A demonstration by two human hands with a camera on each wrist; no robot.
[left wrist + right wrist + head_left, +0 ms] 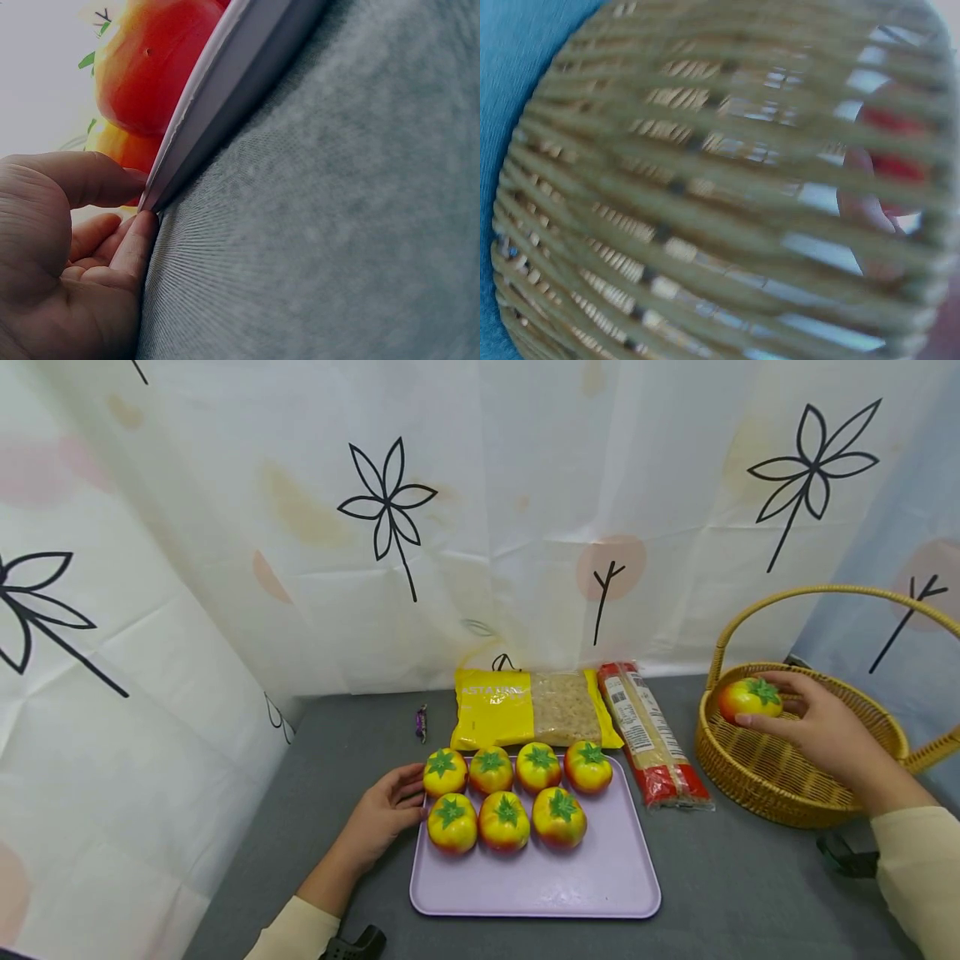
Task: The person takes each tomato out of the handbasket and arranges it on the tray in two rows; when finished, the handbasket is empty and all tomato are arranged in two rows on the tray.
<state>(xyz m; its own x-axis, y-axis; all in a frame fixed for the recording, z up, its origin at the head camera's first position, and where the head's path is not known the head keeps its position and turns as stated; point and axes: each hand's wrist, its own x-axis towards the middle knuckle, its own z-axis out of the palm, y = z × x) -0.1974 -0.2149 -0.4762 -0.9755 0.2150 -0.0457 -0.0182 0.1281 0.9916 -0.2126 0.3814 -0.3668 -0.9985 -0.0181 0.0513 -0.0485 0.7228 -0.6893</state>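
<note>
My right hand (832,727) holds a yellow-red tomato (738,702) with a green star-shaped top, over the inside of a wicker basket (787,802). In the right wrist view the basket's weave (705,172) covers most of the hand and tomato. A lilac tray (585,881) lies on the grey table, bearing several similar tomatoes (504,822) in two rows. At the tray's left side, my left hand (382,814) pinches the rim (196,97) between thumb and fingers, close to red tomatoes (154,67) in the left wrist view.
Behind the tray lies a yellow pasta bag (495,710). A red-ended clear packet (648,735) slants between tray and basket. A small purple wrapped candy (421,723) lies at the back left. The basket's tall handle (832,589) arches over its opening. A patterned curtain (510,485) hangs behind.
</note>
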